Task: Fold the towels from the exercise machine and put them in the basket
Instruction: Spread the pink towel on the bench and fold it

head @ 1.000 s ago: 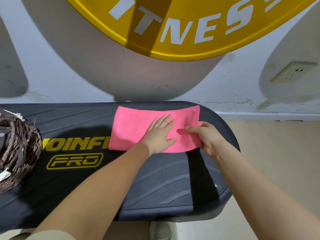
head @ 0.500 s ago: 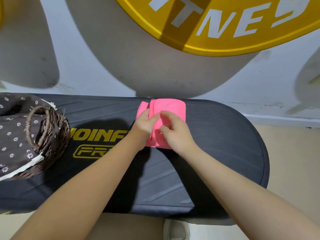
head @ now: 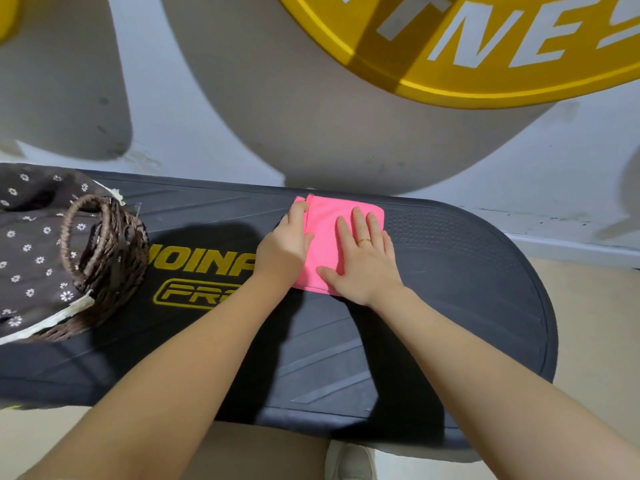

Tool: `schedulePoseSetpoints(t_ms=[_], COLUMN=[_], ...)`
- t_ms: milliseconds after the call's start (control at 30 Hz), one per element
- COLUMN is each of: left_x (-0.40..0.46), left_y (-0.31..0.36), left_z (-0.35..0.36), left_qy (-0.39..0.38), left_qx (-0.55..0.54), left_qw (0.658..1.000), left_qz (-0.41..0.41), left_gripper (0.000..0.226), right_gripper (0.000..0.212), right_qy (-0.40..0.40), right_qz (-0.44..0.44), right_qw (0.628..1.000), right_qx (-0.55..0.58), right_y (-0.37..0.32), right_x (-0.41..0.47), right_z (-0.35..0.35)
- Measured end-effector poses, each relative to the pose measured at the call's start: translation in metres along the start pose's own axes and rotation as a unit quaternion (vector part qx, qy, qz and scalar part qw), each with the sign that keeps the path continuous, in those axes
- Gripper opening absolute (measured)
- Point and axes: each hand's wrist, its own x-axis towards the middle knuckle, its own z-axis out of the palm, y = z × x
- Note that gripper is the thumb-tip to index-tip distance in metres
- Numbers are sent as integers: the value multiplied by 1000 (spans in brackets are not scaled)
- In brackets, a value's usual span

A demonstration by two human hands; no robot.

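1. While the pink towel (head: 329,237) lies folded small on the black exercise machine (head: 450,271), both hands are on it.
2. The right hand (head: 363,258) lies flat on top, its fingers (head: 358,220) straight and spread, pressing the towel down.
3. The left hand (head: 287,244) sits at the towel's left edge. Its fingers curl over that edge, so it looks like it is holding the fold.
4. I think this step is the last fold being pressed flat.
5. The brown woven basket (head: 114,244) stands on the same machine, well apart to the left, with a dotted dark cloth (head: 31,244) inside.
6. Next, the hands need to grip the towel so it stays folded, lift it, and carry it left into the basket.
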Motion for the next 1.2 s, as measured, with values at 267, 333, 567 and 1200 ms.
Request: schedulePoseSetpoints(t_ms=[267, 333, 567, 1200], left_x=[11, 14, 18, -32], left_y=[-17, -23, -44, 23], left_z=[5, 10, 19, 31], left_qy=[97, 60, -74, -66], left_qx=[148, 210, 259, 157], left_qw=[963, 933, 944, 969], left_qz=[204, 286, 190, 181], left_gripper=[27, 34, 50, 54], right_gripper=[98, 106, 71, 20], right_qy=[-52, -63, 8, 55], right_qz=[35, 29, 12, 271], right_qw=[998, 997, 995, 882], right_qx=[20, 27, 95, 382], right_y=[-3, 0, 22, 49], right_x=[16, 23, 22, -35], right_z=[2, -1, -1, -33])
